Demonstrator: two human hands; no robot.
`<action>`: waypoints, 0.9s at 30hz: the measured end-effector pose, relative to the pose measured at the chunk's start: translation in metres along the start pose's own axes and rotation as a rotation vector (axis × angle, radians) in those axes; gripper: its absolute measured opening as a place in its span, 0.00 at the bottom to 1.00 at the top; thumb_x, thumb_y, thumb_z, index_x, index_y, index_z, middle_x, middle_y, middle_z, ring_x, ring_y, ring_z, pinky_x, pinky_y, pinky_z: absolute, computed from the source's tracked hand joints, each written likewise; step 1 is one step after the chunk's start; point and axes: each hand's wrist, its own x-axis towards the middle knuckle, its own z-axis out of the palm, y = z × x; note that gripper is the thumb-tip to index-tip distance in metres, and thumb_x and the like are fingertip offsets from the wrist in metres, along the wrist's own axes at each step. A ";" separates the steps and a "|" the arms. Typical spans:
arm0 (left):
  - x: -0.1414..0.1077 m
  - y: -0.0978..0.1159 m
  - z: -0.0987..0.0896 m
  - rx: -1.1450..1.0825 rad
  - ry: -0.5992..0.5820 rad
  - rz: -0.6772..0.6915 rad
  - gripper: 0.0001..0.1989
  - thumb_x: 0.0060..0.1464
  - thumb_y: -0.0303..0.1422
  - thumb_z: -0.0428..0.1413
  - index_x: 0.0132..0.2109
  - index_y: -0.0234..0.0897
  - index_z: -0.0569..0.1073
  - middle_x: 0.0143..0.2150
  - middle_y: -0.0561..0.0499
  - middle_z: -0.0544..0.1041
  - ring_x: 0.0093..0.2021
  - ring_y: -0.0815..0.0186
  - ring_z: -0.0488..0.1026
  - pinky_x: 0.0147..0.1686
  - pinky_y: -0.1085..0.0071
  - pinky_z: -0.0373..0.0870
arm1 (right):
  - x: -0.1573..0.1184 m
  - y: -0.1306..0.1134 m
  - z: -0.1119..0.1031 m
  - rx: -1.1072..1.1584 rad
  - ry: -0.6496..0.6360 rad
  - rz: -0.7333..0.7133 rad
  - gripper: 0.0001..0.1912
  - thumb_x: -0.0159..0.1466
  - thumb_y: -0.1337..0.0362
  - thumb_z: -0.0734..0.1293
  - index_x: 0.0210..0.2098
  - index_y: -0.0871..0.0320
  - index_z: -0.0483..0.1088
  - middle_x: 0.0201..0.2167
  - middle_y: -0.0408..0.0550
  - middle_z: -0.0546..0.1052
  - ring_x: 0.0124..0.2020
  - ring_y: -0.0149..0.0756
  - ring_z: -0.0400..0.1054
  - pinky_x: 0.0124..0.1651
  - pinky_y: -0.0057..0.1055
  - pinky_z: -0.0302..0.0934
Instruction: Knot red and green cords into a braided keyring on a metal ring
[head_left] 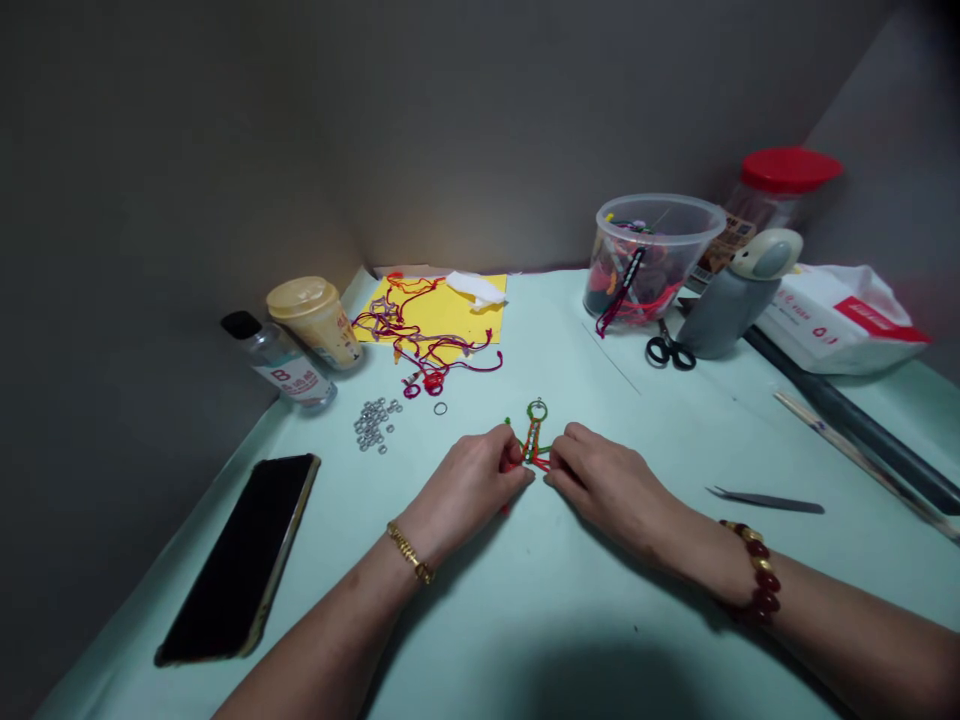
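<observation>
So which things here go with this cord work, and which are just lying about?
Belongs, as far as I can judge:
- knotted cords, between the hands
- beads
- loose cords
- tub of cords
- scissors
- tweezers

Probably just lying about:
- phone
- cup
- clear bottle
- white pack

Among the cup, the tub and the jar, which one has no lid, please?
The clear tub with coloured cords inside, behind the scissors: its top is open, while the cup and jar are covered.
</observation>
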 end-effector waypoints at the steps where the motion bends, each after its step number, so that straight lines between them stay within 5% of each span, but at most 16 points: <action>1: 0.000 0.000 -0.001 -0.004 -0.003 -0.006 0.03 0.55 0.33 0.53 0.34 0.38 0.68 0.24 0.55 0.73 0.24 0.68 0.67 0.25 0.73 0.55 | -0.001 0.000 0.000 0.023 -0.002 -0.002 0.07 0.67 0.66 0.60 0.31 0.57 0.63 0.31 0.44 0.68 0.29 0.32 0.60 0.31 0.29 0.50; 13: 0.000 0.006 -0.002 0.011 0.015 -0.015 0.06 0.56 0.31 0.51 0.31 0.38 0.70 0.23 0.55 0.73 0.25 0.68 0.67 0.26 0.72 0.56 | 0.007 -0.007 -0.009 0.384 -0.021 0.116 0.08 0.61 0.74 0.58 0.29 0.56 0.61 0.21 0.38 0.68 0.21 0.28 0.58 0.27 0.26 0.50; 27: 0.003 0.000 0.000 0.010 0.005 -0.011 0.07 0.56 0.30 0.50 0.34 0.37 0.73 0.23 0.55 0.74 0.23 0.70 0.67 0.26 0.73 0.56 | 0.009 -0.001 0.003 0.331 0.025 0.031 0.08 0.62 0.70 0.62 0.30 0.55 0.57 0.26 0.39 0.67 0.26 0.29 0.58 0.29 0.26 0.50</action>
